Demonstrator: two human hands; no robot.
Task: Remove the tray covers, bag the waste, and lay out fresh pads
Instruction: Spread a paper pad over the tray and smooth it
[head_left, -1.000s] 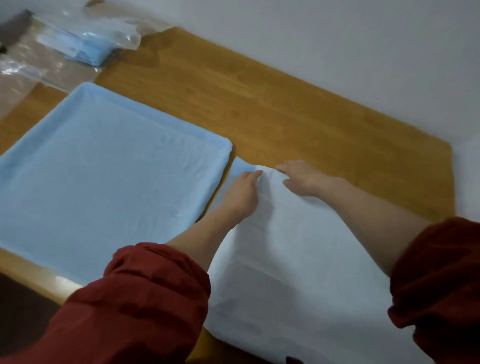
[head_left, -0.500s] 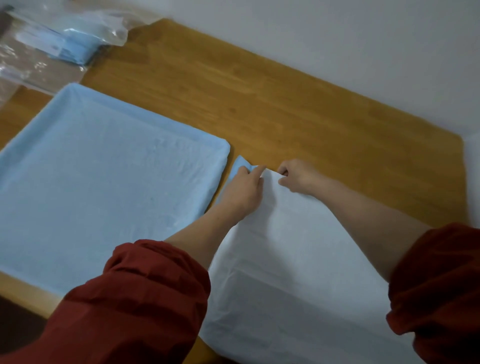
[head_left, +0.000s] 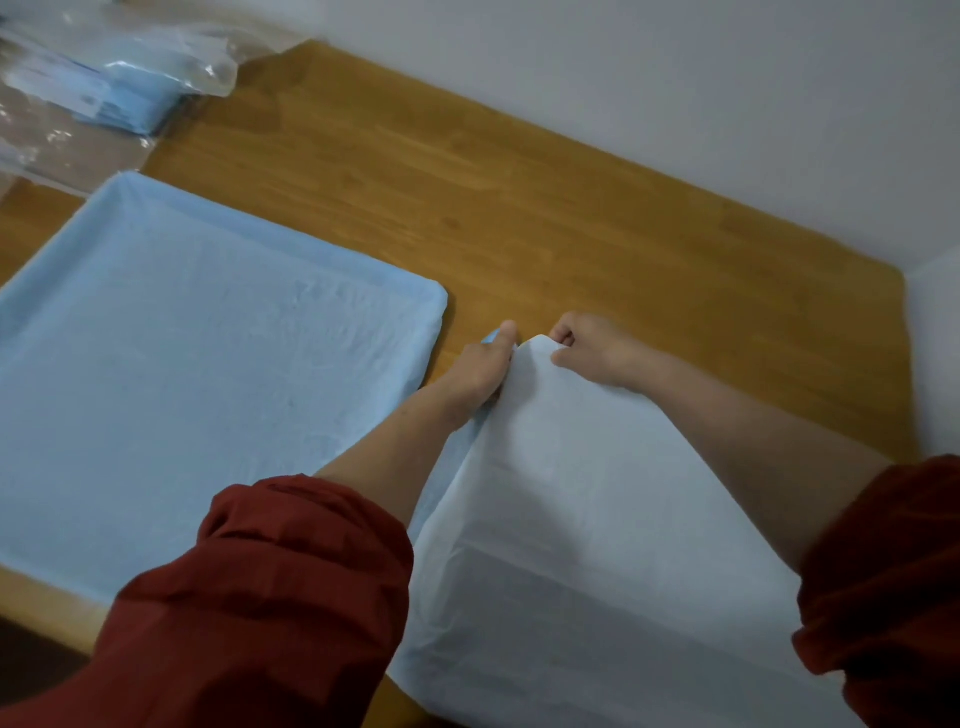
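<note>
A tray wrapped in a light blue cover (head_left: 197, 384) lies on the left of the wooden table (head_left: 545, 208). To its right lies a second tray under a white, blue-backed cover (head_left: 582, 545). My right hand (head_left: 597, 351) pinches the far left corner of that cover and lifts it, so the sheet tents up. My left hand (head_left: 488, 364) presses down with straight fingers on the blue corner beside it. Both forearms are bare below rolled red sleeves.
A clear plastic pack of folded blue pads (head_left: 130, 93) sits at the far left of the table, on crinkled plastic (head_left: 57, 150). A pale wall (head_left: 675, 78) runs along the table's far edge and right end.
My right hand has curled round the white cover's corner and pulled it up off the tray. My left hand slid slightly forward onto the blue corner.
</note>
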